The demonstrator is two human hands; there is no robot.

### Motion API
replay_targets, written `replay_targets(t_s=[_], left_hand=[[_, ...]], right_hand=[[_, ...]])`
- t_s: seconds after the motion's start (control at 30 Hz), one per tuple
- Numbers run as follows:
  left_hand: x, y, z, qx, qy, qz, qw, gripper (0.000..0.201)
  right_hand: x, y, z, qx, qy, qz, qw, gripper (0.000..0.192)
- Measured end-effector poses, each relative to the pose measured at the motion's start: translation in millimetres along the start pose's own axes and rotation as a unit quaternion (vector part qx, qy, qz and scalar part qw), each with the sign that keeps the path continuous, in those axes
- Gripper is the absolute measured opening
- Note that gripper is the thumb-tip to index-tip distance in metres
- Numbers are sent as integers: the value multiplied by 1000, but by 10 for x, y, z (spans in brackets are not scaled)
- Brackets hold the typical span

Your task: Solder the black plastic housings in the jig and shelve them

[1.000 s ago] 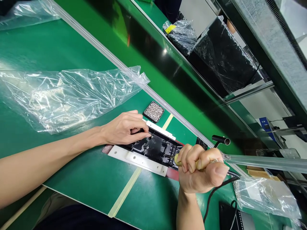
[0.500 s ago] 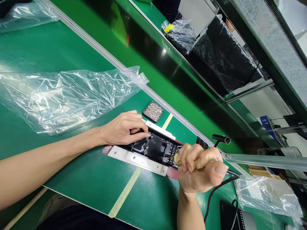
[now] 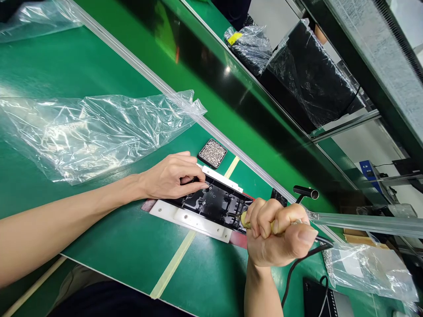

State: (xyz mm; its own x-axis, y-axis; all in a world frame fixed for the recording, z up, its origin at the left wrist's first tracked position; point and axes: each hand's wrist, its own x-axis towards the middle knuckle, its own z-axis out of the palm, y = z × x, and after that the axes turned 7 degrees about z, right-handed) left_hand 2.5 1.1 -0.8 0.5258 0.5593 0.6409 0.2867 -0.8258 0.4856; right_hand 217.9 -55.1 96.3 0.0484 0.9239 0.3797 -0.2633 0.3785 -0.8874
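A black plastic part (image 3: 214,204) lies in a white fixture (image 3: 188,219) on the green bench. My left hand (image 3: 170,177) rests on the part's left end, fingers pressing it down. My right hand (image 3: 277,233) is fisted around an electric screwdriver (image 3: 245,219) with a yellowish barrel; its tip meets the part's right side. A black cable (image 3: 297,268) runs from the tool down past my wrist.
A small black tray of screws (image 3: 212,153) sits just behind the part. A large clear plastic bag (image 3: 89,132) lies to the left. Another clear bag (image 3: 366,266) and a dark device (image 3: 325,299) are at the lower right. Wrapped black items (image 3: 307,75) stand beyond the conveyor rail.
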Motion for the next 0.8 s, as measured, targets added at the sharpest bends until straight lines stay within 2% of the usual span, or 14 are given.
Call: replay_targets(t_s=[0.8], left_hand=[[9, 6, 1, -4, 1, -4, 1000, 12]], right_hand=[[-3, -5, 21, -8, 14, -1, 1000, 48]])
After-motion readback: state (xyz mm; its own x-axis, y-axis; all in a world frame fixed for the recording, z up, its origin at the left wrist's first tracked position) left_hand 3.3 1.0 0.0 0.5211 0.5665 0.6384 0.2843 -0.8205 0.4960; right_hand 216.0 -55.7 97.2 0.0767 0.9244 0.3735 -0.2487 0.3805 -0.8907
